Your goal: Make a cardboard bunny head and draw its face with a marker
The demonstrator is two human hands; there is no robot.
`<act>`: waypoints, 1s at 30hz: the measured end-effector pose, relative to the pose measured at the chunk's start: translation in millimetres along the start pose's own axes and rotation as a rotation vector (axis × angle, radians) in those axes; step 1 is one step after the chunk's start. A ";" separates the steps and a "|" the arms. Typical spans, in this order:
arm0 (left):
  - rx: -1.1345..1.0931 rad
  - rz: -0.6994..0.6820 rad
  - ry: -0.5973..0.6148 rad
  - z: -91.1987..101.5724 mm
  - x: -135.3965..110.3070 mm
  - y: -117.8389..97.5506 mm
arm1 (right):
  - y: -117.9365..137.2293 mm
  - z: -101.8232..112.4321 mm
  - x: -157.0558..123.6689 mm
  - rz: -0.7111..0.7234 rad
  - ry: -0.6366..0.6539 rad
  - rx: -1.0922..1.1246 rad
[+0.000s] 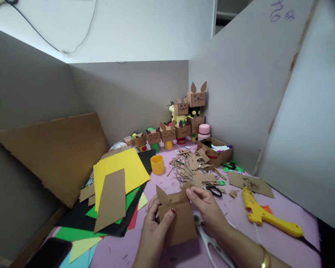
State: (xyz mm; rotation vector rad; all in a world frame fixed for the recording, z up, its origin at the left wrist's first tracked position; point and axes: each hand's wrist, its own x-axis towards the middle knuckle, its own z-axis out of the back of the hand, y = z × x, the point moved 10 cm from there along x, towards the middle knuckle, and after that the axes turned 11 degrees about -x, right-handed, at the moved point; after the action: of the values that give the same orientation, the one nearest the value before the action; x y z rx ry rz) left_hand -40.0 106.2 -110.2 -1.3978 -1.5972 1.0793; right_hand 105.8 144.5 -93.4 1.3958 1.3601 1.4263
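A small cardboard box with two pointed ears is held up over the pink tabletop, a plain side toward me. My left hand grips its left side, thumb across the front and fingers behind. With thumb and fingertips, my right hand pinches the right ear at the box's upper corner. White-handled scissors lie under my right hand. Just beyond the box are black-handled scissors and a yellow paper cup shape.
A yellow glue gun lies at the right. Cardboard scraps are heaped in the middle, near a cardboard box of pens. Yellow sheets and a phone are at the left. Several box-headed figures stand at the back.
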 end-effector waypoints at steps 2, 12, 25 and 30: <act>0.023 -0.019 0.004 0.5 0.9 0.6 | 2.0 1.2 0.3 0.004 -0.004 -0.013; 0.073 -0.115 -0.062 -4.7 -10.8 -20.0 | 1.4 -2.3 -7.1 -0.020 -0.024 0.030; -0.083 -0.041 -0.086 -0.5 -12.5 -15.6 | -1.6 -15.3 -16.2 -0.021 0.068 0.088; -0.071 -0.085 -0.091 4.2 -11.6 -16.2 | -3.3 -31.8 -20.2 -0.064 0.164 0.158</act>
State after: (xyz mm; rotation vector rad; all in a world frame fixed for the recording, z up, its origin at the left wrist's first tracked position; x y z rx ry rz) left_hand -48.3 93.3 -96.8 -1.3308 -1.7592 1.0589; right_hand 77.7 119.4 -96.7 1.3448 1.6385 1.4429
